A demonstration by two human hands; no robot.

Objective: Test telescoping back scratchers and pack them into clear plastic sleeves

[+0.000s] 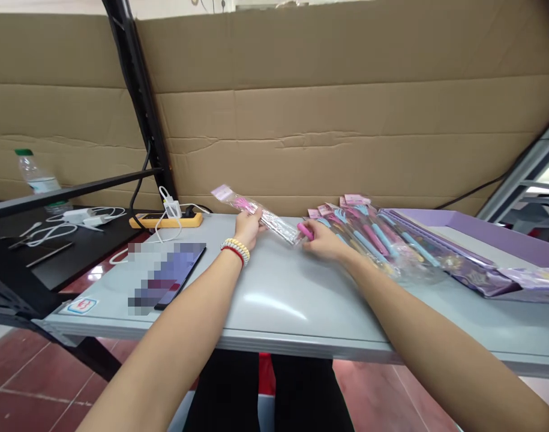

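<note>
Toward the tabletop's far edge [206, 218] | left hand [248, 229] is clamping clear packet [279, 225] | right hand [323, 241] is gripping pink rod [305, 232], apparently meeting packet's end | risk: packet tearing if rod is snagging

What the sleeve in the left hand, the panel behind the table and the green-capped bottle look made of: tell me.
Sleeve: thin, glossy clear plastic film, judging by its wrinkled highlights.
Panel: probably matt brown cardboard, given its long creases and fold lines.
Bottle: likely clear, smooth plastic; its sides look see-through.
</note>
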